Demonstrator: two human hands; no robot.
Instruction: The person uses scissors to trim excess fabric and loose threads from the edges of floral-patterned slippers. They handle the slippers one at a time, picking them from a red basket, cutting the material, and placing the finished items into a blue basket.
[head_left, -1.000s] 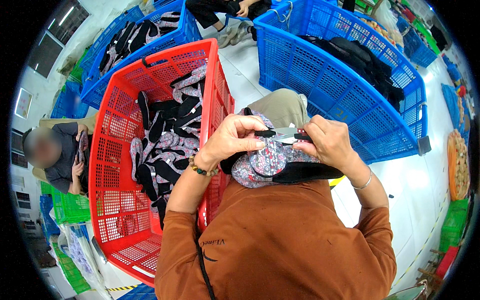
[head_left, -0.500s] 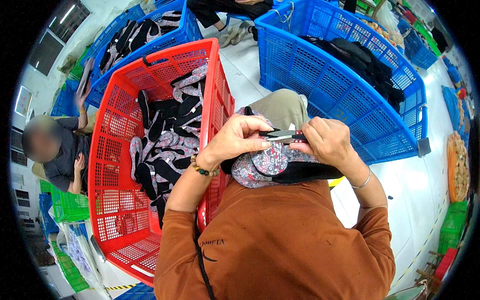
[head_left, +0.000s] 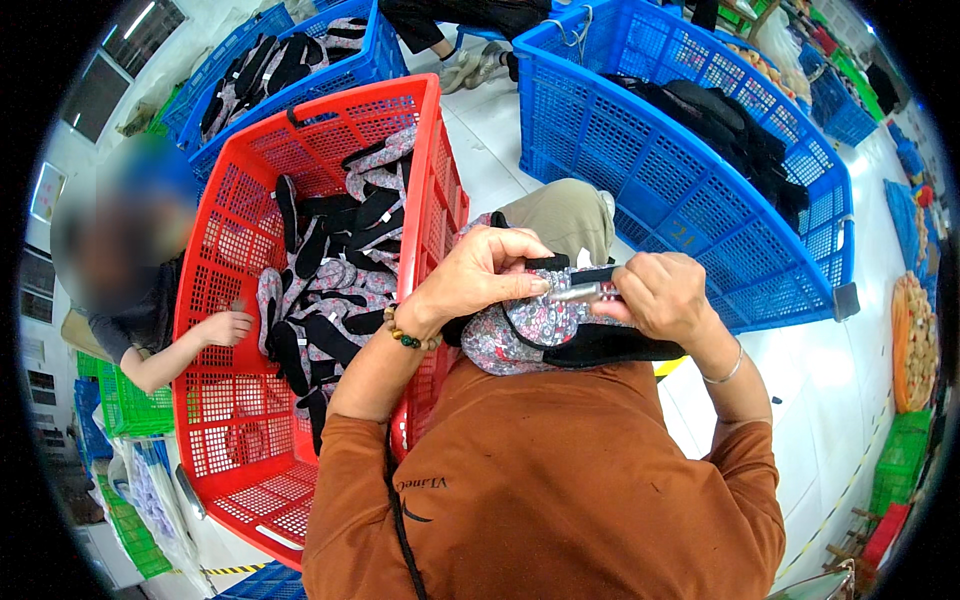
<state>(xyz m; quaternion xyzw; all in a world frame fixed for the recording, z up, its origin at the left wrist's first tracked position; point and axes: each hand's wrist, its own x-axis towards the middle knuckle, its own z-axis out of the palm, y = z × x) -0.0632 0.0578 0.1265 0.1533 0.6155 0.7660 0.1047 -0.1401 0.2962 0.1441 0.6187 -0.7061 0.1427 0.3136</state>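
Observation:
Patterned grey-and-pink slippers (head_left: pixel 520 330) with black parts lie in a pile on my lap. My left hand (head_left: pixel 485 275) pinches the black edge of one slipper between thumb and fingers. My right hand (head_left: pixel 662 295) is closed around small thread snips (head_left: pixel 577 293). Their silvery blades point left over the patterned fabric, just right of my left thumb. A small white tag (head_left: pixel 584 258) sticks up at the slipper's far side. Whether the blades touch any thread is too small to tell.
A red basket (head_left: pixel 430 200) of similar slippers stands at my left. A blue basket (head_left: pixel 640 190) with black pieces stands ahead right, another blue basket (head_left: pixel 300 85) ahead left. At the red basket's left side is a co-worker, whose hand (head_left: pixel 228 325) reaches over its rim.
My right hand has turned the snips; their blades sit slightly lower and right of my left fingertips. The co-worker has leaned closer, bringing a hand over the red basket.

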